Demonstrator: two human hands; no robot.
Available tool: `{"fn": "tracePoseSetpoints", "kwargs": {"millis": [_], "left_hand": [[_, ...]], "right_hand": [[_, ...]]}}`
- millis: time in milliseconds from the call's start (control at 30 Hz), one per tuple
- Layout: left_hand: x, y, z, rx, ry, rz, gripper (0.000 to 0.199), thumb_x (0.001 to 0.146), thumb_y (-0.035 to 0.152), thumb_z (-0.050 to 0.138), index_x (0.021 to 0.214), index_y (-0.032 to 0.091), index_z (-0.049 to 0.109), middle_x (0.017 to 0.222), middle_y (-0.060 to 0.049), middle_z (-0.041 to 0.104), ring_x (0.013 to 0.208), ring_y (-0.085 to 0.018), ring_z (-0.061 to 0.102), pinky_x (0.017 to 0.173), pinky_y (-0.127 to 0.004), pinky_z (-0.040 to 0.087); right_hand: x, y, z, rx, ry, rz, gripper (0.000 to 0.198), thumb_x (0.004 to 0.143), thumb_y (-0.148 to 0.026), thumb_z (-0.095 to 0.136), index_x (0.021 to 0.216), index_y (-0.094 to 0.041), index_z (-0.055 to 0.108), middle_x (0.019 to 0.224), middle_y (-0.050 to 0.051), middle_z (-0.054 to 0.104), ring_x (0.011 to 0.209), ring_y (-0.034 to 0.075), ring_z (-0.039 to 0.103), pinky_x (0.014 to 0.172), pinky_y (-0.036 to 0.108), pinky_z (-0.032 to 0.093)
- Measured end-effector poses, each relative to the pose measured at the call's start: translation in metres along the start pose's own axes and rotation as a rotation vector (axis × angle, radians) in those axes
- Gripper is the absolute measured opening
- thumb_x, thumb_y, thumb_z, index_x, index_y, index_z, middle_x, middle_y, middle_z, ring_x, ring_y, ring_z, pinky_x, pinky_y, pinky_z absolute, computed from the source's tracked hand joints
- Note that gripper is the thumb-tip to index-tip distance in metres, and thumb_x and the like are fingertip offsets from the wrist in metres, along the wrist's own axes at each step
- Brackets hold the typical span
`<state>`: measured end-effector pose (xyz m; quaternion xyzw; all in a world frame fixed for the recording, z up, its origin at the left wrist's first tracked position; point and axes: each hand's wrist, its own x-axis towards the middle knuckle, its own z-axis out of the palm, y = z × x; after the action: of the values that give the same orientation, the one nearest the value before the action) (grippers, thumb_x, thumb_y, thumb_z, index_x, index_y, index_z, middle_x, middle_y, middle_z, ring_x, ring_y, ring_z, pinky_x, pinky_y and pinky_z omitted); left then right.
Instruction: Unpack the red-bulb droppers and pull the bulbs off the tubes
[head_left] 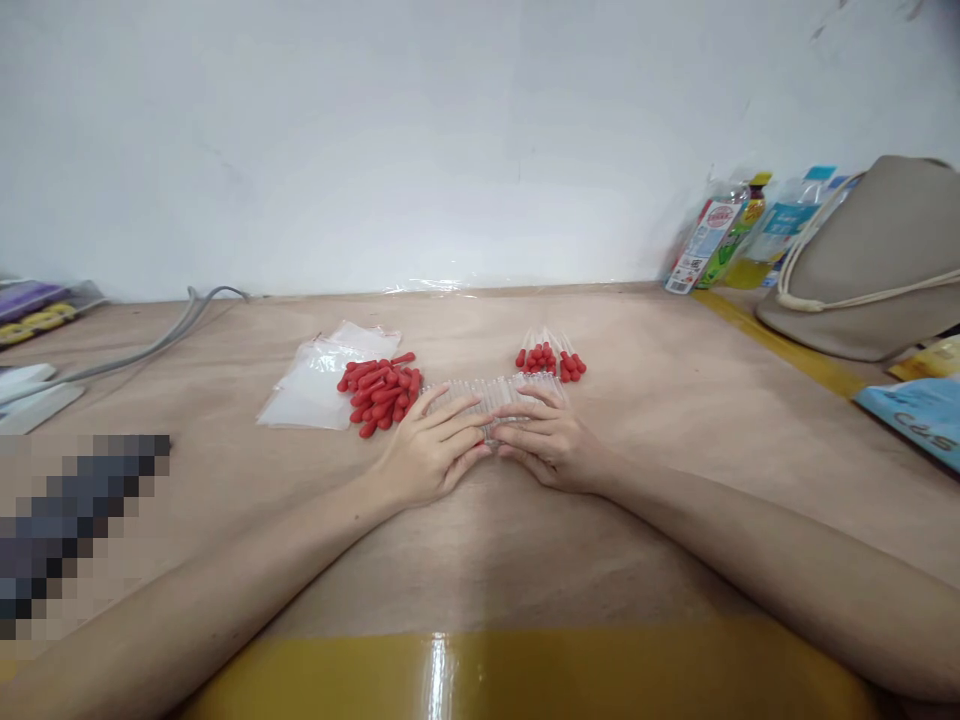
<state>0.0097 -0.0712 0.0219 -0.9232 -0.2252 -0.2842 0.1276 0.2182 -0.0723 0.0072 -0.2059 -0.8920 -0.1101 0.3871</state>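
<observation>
My left hand (431, 448) is closed in a pinch, and a bit of a red rubber bulb (480, 443) shows at its fingertips. Facing it, almost touching, my right hand (551, 440) has its fingers closed on what looks like a clear dropper tube, mostly hidden by the fingers. Behind both hands lies a row of clear dropper tubes (491, 392), partly covered by the fingers. A heap of loose red rubber bulbs (381, 392) sits beside my left hand. Beyond my right hand lie several droppers with red bulbs fitted (541, 356), their clear tubes pointing to the wall.
Clear plastic bags (311, 385) lie under and left of the bulb heap. Grey cables (161, 340) run along the left side. At the right stand drink bottles (776, 235) and a beige drawstring bag (847, 260), with a blue packet (915, 415) in front. Yellow tape (360, 670) covers the table's near edge.
</observation>
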Motion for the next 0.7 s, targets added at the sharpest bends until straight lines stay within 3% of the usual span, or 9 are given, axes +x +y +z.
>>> {"fn": "tracePoseSetpoints", "kwargs": {"millis": [367,700], "left_hand": [[-0.002,0.001,-0.005,-0.025,-0.047,0.011,0.013,0.085,0.021,0.048,0.083,0.02,0.06,0.101,-0.002,0.068,0.111,-0.021,0.054,0.104,-0.047,0.024],[-0.006,0.003,-0.006,0.036,0.045,0.106,0.008,0.084,0.023,0.053,0.082,0.018,0.058,0.103,0.0,0.067,0.109,-0.021,0.054,0.101,-0.045,0.03]], "right_hand": [[-0.005,-0.001,-0.005,0.014,0.055,-0.121,0.016,0.082,-0.013,0.053,0.097,-0.014,0.058,0.089,0.006,0.07,0.099,0.015,0.061,0.101,0.038,0.039],[-0.01,0.0,-0.015,-0.02,0.025,-0.178,0.025,0.082,-0.01,0.05,0.105,-0.015,0.056,0.092,0.004,0.069,0.1,0.015,0.058,0.096,0.036,0.041]]}}
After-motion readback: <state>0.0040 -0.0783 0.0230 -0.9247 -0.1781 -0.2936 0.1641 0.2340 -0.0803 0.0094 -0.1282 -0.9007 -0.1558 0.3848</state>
